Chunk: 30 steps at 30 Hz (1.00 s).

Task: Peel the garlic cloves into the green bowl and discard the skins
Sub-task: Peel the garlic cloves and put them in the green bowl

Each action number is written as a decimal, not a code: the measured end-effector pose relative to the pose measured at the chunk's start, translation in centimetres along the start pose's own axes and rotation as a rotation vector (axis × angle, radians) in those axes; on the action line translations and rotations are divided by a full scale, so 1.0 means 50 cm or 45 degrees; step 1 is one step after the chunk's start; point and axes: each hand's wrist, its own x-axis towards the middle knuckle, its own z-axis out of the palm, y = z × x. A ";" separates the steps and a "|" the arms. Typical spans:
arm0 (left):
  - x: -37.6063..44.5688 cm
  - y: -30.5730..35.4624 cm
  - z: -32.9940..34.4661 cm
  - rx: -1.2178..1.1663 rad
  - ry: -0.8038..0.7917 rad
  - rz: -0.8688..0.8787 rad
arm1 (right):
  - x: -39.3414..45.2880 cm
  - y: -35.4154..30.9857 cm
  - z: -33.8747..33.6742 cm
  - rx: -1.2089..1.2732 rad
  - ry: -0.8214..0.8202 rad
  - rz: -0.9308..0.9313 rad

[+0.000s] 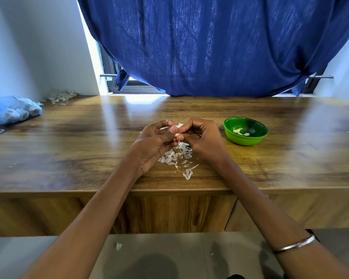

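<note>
Both hands meet above the middle of the wooden table [69,141]. My left hand [155,141] and my right hand [201,139] pinch one garlic clove [177,134] between their fingertips; most of the clove is hidden by the fingers, and a bit of white skin sticks up behind them. Under the hands lies a pile of white garlic skins [177,158]. The green bowl [245,131] stands just right of my right hand and holds a few peeled cloves [240,131].
A blue mesh bag of garlic [12,111] lies at the table's far left, with a heap of old skins [61,97] in the back corner. A blue curtain [210,47] hangs behind the table. A skin scrap [119,246] lies on the floor.
</note>
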 end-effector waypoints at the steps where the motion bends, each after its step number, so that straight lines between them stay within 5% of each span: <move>1: -0.001 0.001 0.000 -0.019 0.011 0.001 | 0.000 0.001 0.000 -0.017 0.000 -0.001; 30: 0.002 -0.013 0.008 -0.020 0.074 0.029 | 0.005 0.010 0.011 -0.220 0.103 -0.120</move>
